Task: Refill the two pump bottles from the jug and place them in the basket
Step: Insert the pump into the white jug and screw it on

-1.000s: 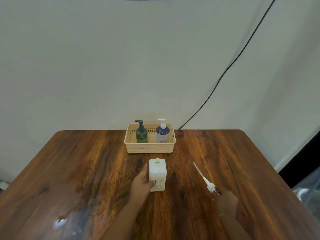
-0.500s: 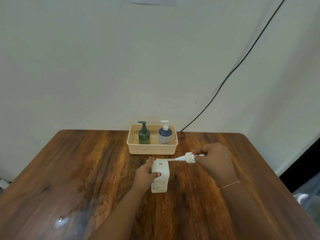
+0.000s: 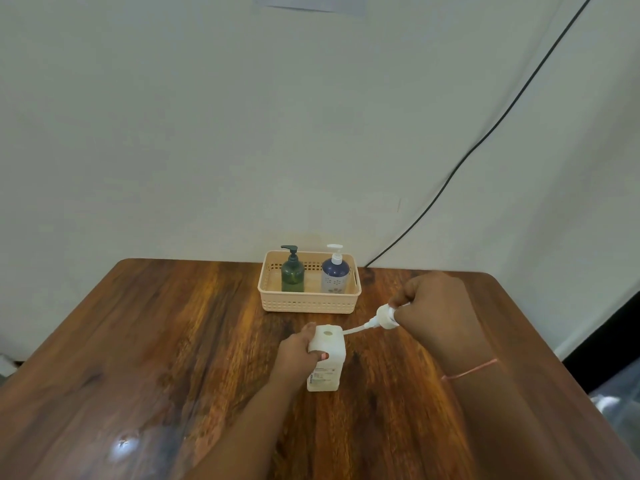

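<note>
A white square jug (image 3: 327, 367) stands upright mid-table with its round top opening uncovered. My left hand (image 3: 300, 351) grips its upper left side. My right hand (image 3: 434, 311) holds a white pump cap (image 3: 386, 317) by its head, with the dip tube slanting down-left and its tip at the jug's top right edge. A dark green pump bottle (image 3: 292, 271) and a blue pump bottle with a white pump (image 3: 335, 273) stand upright side by side inside the beige basket (image 3: 308, 303) at the table's far edge.
The wooden table (image 3: 173, 341) runs up to a pale wall. A black cable (image 3: 485, 140) runs diagonally down the wall to behind the basket. A dark gap and a plastic bag (image 3: 620, 400) lie beyond the table's right edge.
My right hand picked the pump cap up off the table on the right and carried it left, bringing the tube's tip to the jug's top. My left hand kept its hold on the jug.
</note>
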